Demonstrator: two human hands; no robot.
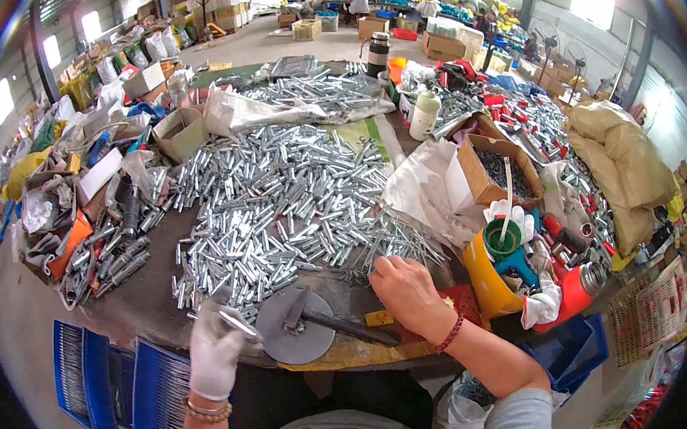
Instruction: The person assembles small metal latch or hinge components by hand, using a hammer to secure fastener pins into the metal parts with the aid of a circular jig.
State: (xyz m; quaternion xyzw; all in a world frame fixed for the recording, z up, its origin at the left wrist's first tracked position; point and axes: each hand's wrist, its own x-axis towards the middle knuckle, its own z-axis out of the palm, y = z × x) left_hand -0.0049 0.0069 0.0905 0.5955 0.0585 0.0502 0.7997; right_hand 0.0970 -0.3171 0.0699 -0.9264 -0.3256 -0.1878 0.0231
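Observation:
My left hand (216,353), in a white glove, is closed around a short silvery metal tube (239,323) at the near edge of the table. Bare and curled, my right hand (408,295) reaches to the near end of a bundle of thin metal rods (405,247); its fingertips are partly hidden, so what they pinch cannot be made out. Between the hands lies a hammer (344,324), its head resting on a round grey metal plate (290,346). A large heap of short metal tubes (273,201) spreads beyond both hands.
A yellow container (489,276) with a green cup (503,238) stands right of my right hand. Behind it sits a cardboard box of small dark parts (496,173). A cream bottle (425,115) and dark thermos (378,55) stand farther back. Blue trays of rods (160,389) are lower left.

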